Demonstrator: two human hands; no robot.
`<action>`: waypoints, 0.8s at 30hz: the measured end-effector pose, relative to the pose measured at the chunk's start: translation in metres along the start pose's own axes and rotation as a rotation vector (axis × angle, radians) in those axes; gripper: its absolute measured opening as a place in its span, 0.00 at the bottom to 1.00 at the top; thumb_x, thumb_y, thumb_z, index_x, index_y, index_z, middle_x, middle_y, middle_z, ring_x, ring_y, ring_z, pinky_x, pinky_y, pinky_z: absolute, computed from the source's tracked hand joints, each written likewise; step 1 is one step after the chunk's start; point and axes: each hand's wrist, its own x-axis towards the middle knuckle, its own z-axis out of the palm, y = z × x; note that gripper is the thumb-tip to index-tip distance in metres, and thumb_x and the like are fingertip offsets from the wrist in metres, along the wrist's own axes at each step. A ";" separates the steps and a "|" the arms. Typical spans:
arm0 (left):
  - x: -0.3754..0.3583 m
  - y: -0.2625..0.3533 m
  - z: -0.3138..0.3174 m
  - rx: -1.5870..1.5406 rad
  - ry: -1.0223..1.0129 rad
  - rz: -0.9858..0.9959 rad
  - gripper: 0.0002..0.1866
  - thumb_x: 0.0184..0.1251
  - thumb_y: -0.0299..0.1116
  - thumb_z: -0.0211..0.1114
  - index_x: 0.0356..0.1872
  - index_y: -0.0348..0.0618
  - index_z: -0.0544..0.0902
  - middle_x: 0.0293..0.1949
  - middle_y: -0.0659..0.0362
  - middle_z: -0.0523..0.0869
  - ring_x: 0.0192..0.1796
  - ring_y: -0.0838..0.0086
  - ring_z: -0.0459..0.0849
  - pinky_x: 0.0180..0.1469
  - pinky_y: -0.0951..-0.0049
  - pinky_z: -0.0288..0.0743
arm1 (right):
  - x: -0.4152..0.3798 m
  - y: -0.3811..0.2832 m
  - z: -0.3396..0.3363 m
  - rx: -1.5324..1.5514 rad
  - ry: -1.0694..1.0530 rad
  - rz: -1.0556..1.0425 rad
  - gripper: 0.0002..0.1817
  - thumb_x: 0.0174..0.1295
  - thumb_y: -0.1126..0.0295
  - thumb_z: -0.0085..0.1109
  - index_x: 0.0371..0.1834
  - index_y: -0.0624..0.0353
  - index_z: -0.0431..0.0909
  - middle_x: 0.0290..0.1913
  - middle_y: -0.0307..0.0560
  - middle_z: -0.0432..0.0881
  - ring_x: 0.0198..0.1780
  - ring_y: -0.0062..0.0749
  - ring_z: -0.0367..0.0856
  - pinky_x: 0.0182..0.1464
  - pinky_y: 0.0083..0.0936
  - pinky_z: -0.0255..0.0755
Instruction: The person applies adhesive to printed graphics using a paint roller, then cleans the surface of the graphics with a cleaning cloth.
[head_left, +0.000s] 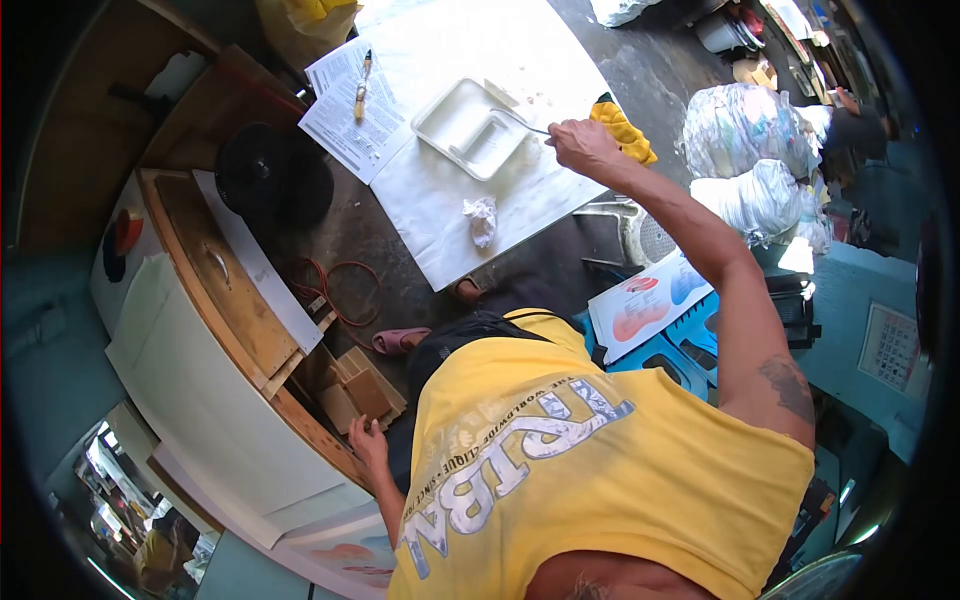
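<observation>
My right hand (587, 147) is closed around the handle of a paint roller (490, 140). The roller's white head lies inside a white paint tray (432, 137), and its metal frame reaches over the rim towards my fist. A crumpled white wad (481, 222) sits on the white sheet (430, 235) below the tray. At my side, my left hand (370, 443) hangs with its fingers apart, beside the wooden edge of a cabinet-like piece (225, 380) and close to some cardboard pieces (362, 392). Nothing shows in that hand.
A paintbrush (362, 88) lies on printed pages (345, 125). Yellow gloves (625, 130) rest at the sheet's right edge. A black fan (265, 170) and an orange cord (350, 290) are on the left. Wrapped bundles (745, 130) and a blue plastic item (665, 350) stand right.
</observation>
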 end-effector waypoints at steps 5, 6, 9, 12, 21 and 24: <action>-0.017 -0.005 0.004 -0.055 -0.012 -0.061 0.18 0.66 0.32 0.71 0.56 0.42 0.86 0.66 0.45 0.80 0.71 0.50 0.74 0.74 0.54 0.66 | -0.024 0.017 -0.049 -0.022 -0.042 0.070 0.16 0.71 0.60 0.58 0.41 0.63 0.87 0.36 0.60 0.89 0.39 0.54 0.89 0.43 0.48 0.81; -0.017 -0.007 0.006 -0.071 -0.031 -0.055 0.18 0.66 0.33 0.71 0.56 0.42 0.86 0.66 0.45 0.80 0.71 0.50 0.75 0.74 0.55 0.66 | -0.026 0.015 -0.050 -0.040 -0.060 0.065 0.16 0.71 0.60 0.58 0.40 0.63 0.87 0.36 0.60 0.89 0.39 0.54 0.89 0.43 0.48 0.81; -0.013 -0.014 0.016 -0.059 -0.102 -0.045 0.18 0.66 0.33 0.71 0.57 0.43 0.86 0.65 0.46 0.82 0.69 0.52 0.77 0.73 0.57 0.68 | -0.026 0.007 -0.041 -0.077 -0.071 0.040 0.16 0.71 0.59 0.60 0.38 0.64 0.86 0.36 0.59 0.89 0.39 0.53 0.90 0.42 0.47 0.81; -0.002 -0.014 0.022 -0.076 -0.139 -0.036 0.19 0.66 0.35 0.71 0.57 0.43 0.86 0.65 0.46 0.82 0.69 0.52 0.77 0.73 0.57 0.68 | -0.005 -0.011 -0.023 -0.004 0.012 0.025 0.17 0.71 0.59 0.60 0.38 0.65 0.86 0.36 0.60 0.89 0.40 0.54 0.89 0.41 0.48 0.81; 0.013 -0.008 0.012 -0.203 0.005 0.051 0.17 0.67 0.34 0.72 0.56 0.44 0.87 0.59 0.46 0.85 0.64 0.53 0.82 0.67 0.58 0.74 | -0.015 0.002 -0.046 -0.029 -0.130 0.004 0.13 0.63 0.63 0.65 0.39 0.63 0.87 0.38 0.61 0.89 0.41 0.56 0.90 0.44 0.46 0.82; 0.009 -0.010 0.026 -0.186 -0.066 0.046 0.17 0.67 0.33 0.72 0.56 0.44 0.87 0.55 0.47 0.87 0.59 0.56 0.86 0.64 0.60 0.77 | 0.007 -0.005 -0.018 0.029 -0.002 -0.030 0.13 0.62 0.63 0.65 0.39 0.62 0.87 0.40 0.60 0.89 0.42 0.54 0.90 0.45 0.45 0.83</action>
